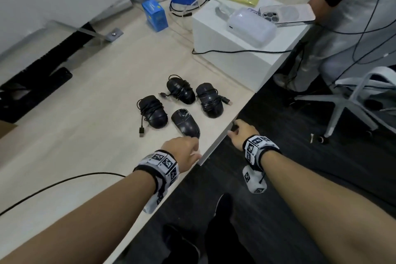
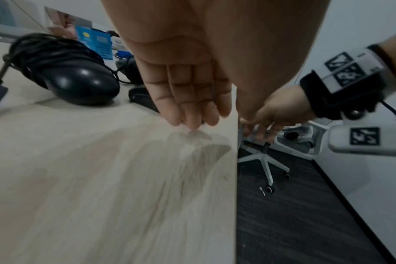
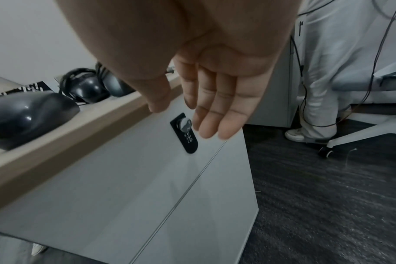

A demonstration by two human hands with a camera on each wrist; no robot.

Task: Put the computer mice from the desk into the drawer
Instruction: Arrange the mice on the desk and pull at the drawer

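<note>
Four black computer mice [image 1: 182, 106] are clustered at frame centre on the desk [image 1: 90, 113]. Left hand [image 1: 182, 152] and right hand [image 1: 243, 133] are held relaxed, empty, before the closed drawer [image 3: 124, 178].

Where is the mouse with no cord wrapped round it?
In the head view, the mouse lies nearest the desk edge, just past the left hand.

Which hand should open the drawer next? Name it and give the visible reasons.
Right. The right hand hangs open beyond the desk edge, in front of the grey drawer front near its lock. The left hand is over the desktop by the nearest mouse.
</note>
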